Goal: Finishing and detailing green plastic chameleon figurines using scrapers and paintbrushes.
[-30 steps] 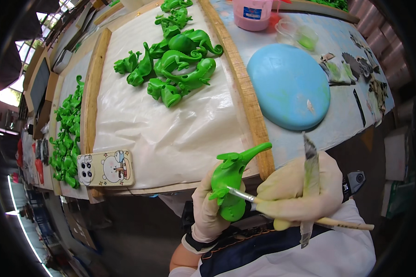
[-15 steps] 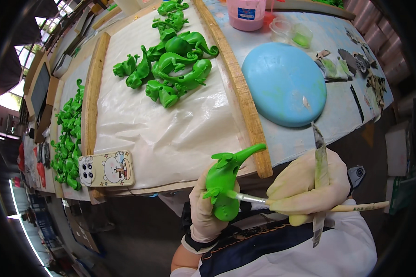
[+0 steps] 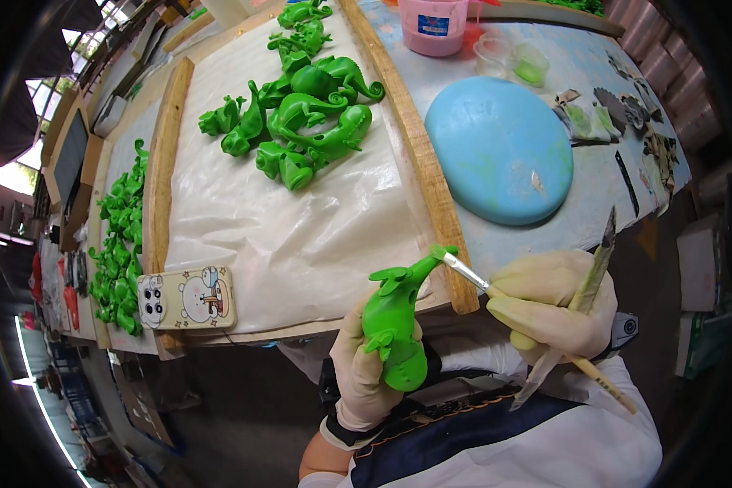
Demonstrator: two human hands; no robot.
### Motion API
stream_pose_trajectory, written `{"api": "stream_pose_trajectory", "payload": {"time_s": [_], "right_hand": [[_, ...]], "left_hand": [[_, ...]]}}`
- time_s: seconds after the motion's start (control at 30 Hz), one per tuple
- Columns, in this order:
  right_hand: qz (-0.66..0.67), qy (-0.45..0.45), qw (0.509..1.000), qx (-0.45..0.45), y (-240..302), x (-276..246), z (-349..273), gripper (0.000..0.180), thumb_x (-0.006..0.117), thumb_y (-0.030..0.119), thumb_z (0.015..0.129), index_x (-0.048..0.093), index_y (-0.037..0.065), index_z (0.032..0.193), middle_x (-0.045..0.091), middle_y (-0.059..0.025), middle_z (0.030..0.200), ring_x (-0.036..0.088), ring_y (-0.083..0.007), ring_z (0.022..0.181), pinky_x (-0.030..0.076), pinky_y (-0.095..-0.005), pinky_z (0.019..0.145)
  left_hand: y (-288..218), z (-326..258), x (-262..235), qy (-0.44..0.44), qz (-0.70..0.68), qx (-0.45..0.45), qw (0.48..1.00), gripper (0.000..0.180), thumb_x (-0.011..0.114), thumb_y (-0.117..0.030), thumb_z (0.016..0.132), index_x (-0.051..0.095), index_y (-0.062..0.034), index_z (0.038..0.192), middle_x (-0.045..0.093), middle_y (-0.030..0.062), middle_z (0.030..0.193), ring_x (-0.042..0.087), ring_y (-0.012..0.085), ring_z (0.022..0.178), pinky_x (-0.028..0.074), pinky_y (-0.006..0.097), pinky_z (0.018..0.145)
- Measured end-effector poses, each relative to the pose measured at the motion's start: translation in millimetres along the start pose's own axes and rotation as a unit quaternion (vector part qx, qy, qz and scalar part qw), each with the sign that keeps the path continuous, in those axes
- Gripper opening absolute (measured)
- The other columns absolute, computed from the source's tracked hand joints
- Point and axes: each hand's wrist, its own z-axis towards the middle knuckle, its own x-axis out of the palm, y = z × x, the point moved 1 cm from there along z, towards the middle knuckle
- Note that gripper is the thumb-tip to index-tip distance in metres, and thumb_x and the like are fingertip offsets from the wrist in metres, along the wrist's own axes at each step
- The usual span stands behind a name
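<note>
Smooth, shiny bright-green figure (image 3: 390,329), rounded body tapering to a skinny end, held up by the near edge of a crinkly, glossy white sheet (image 3: 285,244). Left hand (image 3: 356,370), cream-gloved, has its fingers wrapped round it. Right hand (image 3: 551,301), gloved too, is curled in, fingers pinched on a pale wooden-handled, metal-collared brush (image 3: 468,273), bristles at that skinny tip, plus a grubby flat strip (image 3: 600,264).

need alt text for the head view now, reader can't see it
A gloved left hand holds a green animal figure while the gloved right hand holds a paintbrush to the figure's tapered end, plus a second slim tool. More green figures lie on white sheeting between wooden strips, with a patterned phone at left and a blue dome at right.
</note>
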Motion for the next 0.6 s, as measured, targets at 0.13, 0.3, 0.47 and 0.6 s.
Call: {"api": "stream_pose_trajectory", "payload": {"time_s": [0.13,0.3,0.47,0.6], "right_hand": [[0.095,-0.116,0.989,0.012,-8.9,24.9,-13.7,0.016,0.057,0.014,0.07,0.057,0.002,0.079,0.057,-0.0089,0.067,0.056,-0.0196,0.056,0.043,-0.0245,0.047],[0.107,-0.026,0.993,0.05,-1.9,4.5,-2.0,0.009,0.058,0.01,0.069,0.058,0.002,0.074,0.057,-0.0065,0.064,0.056,-0.0173,0.055,0.043,-0.0246,0.047],[0.162,-0.102,0.979,0.063,-2.4,28.3,-2.2,0.009,0.052,0.008,0.074,0.056,0.002,0.07,0.05,-0.0045,0.054,0.053,-0.0179,0.05,0.043,-0.0243,0.049],[0.202,0.017,0.975,0.095,-6.8,13.0,-0.1,0.009,0.054,0.009,0.073,0.057,0.002,0.069,0.054,-0.0053,0.057,0.054,-0.0178,0.051,0.042,-0.0251,0.048]], "left_hand": [[-2.2,0.0,7.2,0.004,0.034,0.029,0.999,0.071,0.064,-0.039,0.07,0.033,0.0013,0.12,0.048,0.0108,0.102,0.051,0.0151,0.081,0.044,0.026,0.068],[-3.5,0.0,6.0,0.0,0.055,0.051,0.997,0.07,0.064,-0.037,0.071,0.032,0.0013,0.12,0.047,0.0112,0.107,0.05,0.015,0.087,0.042,0.026,0.074],[0.1,4.4,4.6,0.001,0.084,0.09,0.992,0.064,0.065,-0.035,0.07,0.035,-0.0046,0.117,0.051,0.0053,0.087,0.048,0.0126,0.068,0.041,0.025,0.052],[-0.2,2.4,0.5,-0.017,0.083,0.098,0.992,0.067,0.066,-0.036,0.069,0.034,-0.0022,0.117,0.049,0.0059,0.082,0.047,0.0124,0.064,0.04,0.024,0.048]]}}
